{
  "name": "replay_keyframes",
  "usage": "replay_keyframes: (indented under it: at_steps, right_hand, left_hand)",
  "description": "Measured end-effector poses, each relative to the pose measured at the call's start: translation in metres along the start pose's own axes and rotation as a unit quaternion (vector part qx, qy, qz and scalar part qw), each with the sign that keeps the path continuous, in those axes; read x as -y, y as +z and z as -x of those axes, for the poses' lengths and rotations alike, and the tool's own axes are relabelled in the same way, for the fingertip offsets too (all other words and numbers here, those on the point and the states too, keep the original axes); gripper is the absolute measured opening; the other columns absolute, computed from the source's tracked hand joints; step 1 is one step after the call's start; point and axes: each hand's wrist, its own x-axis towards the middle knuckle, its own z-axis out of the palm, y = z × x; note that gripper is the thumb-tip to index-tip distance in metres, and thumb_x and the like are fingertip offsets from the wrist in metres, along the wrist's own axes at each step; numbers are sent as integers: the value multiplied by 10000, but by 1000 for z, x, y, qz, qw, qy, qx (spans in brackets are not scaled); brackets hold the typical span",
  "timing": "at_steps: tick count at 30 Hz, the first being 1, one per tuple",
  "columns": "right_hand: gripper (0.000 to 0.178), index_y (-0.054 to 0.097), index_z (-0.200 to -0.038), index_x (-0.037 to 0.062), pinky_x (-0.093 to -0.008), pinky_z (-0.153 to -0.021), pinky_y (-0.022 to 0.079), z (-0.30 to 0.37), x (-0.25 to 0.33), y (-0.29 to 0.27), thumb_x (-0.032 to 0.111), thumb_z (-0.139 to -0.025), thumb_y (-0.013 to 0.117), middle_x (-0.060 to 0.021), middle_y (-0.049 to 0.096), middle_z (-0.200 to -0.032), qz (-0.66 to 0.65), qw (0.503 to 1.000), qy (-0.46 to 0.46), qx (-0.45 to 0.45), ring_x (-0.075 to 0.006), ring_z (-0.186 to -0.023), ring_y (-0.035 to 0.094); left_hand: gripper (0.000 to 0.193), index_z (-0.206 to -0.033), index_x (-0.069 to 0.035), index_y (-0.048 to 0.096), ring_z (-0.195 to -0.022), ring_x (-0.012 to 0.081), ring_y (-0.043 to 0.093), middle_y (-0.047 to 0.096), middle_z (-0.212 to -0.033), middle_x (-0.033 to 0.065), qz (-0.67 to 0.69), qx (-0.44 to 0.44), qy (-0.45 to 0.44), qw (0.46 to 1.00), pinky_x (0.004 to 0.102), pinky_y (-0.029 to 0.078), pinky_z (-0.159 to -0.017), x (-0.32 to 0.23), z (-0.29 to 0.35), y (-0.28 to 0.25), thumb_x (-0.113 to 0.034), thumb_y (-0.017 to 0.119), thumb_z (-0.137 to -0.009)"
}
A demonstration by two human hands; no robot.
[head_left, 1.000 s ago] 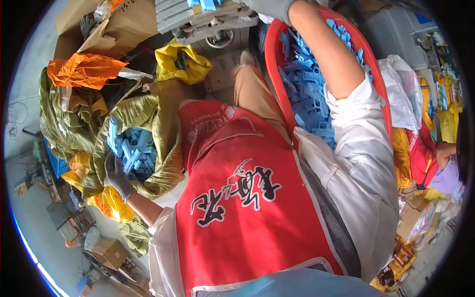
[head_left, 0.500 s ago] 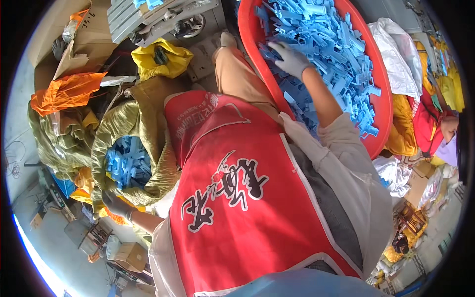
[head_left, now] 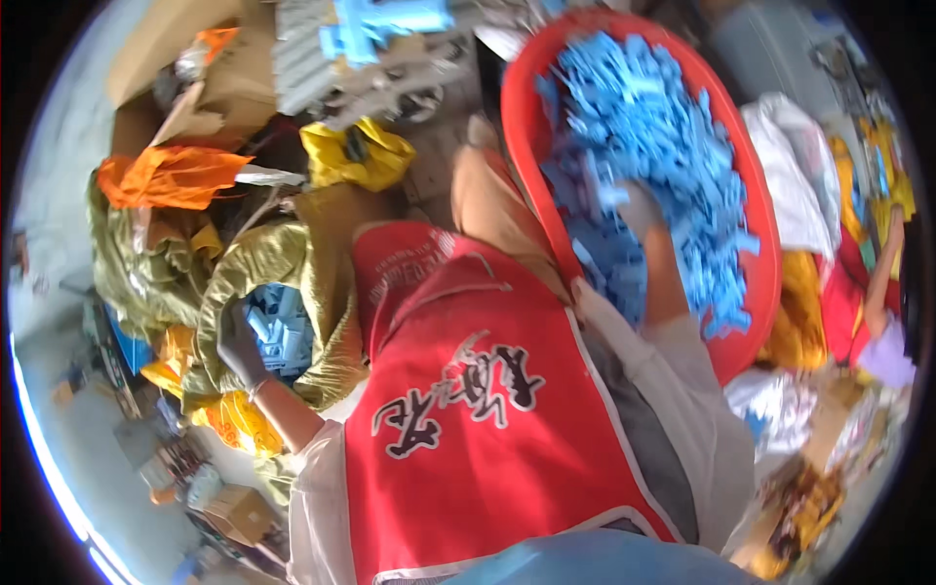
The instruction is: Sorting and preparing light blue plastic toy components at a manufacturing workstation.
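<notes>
Light blue plastic pieces [head_left: 673,127], several shaped like toy pistols, fill a long red tub [head_left: 763,302] on the right. My right hand [head_left: 641,210], in a grey glove, reaches down among them; a pale piece lies against its finger side, and motion blur hides the fingers. On the left, an olive woven sack [head_left: 336,327] stands with its mouth rolled open and more blue pieces [head_left: 283,331] inside. My gloved left hand [head_left: 239,346] is at the near left of that mouth, fingers stretched along the inner side beside the pieces.
A grey machine [head_left: 375,73] with blue pieces on top stands ahead. A yellow bag [head_left: 358,154], an orange bag [head_left: 171,177] and a cardboard box [head_left: 229,88] are beyond the sack. White sacking [head_left: 795,166] lies right of the tub; another person's arm [head_left: 885,268] shows at far right.
My right hand has drawn back toward me within the tub, deeper among the pieces. My left hand has shifted from the sack's outer rim into its mouth. The whole view has shifted slightly.
</notes>
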Motion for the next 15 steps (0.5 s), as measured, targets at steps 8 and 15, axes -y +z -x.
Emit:
replay_keyframes:
  at_steps: [8, 15]
  right_hand:
    - [414, 585, -1168, 128, -407, -880, 465, 8, 52, -55, 83, -759, 626, -107, 524, -1201, 76, 993, 23, 89, -334, -1033, 567]
    - [430, 573, -1179, 55, -347, -808, 484, -14, 56, -56, 75, -759, 661, -106, 592, -1150, -142, 990, -6, 2, -242, -961, 608]
  left_hand:
    - [197, -1036, -27, 667, -893, 179, 659, 689, -981, 105, 96, 13, 246, 964, 285, 497, -796, -101, -44, 55, -99, 601, -865]
    - [200, -1011, -46, 662, -799, 233, 669, 676, -971, 113, 129, 23, 397, 908, 289, 519, -736, -199, -71, 82, -118, 645, -825]
